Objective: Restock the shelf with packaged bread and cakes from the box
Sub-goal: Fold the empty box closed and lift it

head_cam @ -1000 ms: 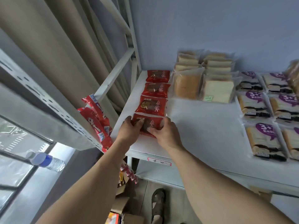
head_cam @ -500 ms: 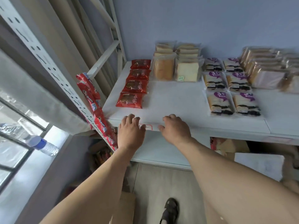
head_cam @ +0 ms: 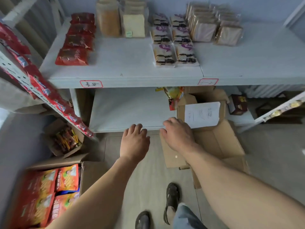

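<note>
Nothing held in either hand: left hand (head_cam: 134, 141) hanging palm-down with fingers loosely spread above the grey floor, right hand (head_cam: 178, 135) just beside it, fingers relaxed, over the near-left corner of the open brown cardboard box (head_cam: 219, 142). Box contents not visible from this angle; white sheet of paper with handwriting (head_cam: 202, 114) fixed on its far flap, just beyond the right fingertips. Directly past both hands, bare white lower shelf board (head_cam: 128, 109). Higher up and beyond, white upper shelf (head_cam: 125, 70) carrying the stock: row of four red foil cake packets (head_cam: 72, 57) up-left of the left hand, clear bags of sliced bread (head_cam: 122, 22) standing behind, two rows of purple-labelled layered cake packs (head_cam: 175, 53) above the right hand, further clear-wrapped sandwich bread packs (head_cam: 214, 28) to the right of those. Left of the left hand, hanging strip of red snack sachets (head_cam: 47, 95) along a slanted perforated upright, and nearer below it a second cardboard carton of orange and red snack bags (head_cam: 49, 192).
</note>
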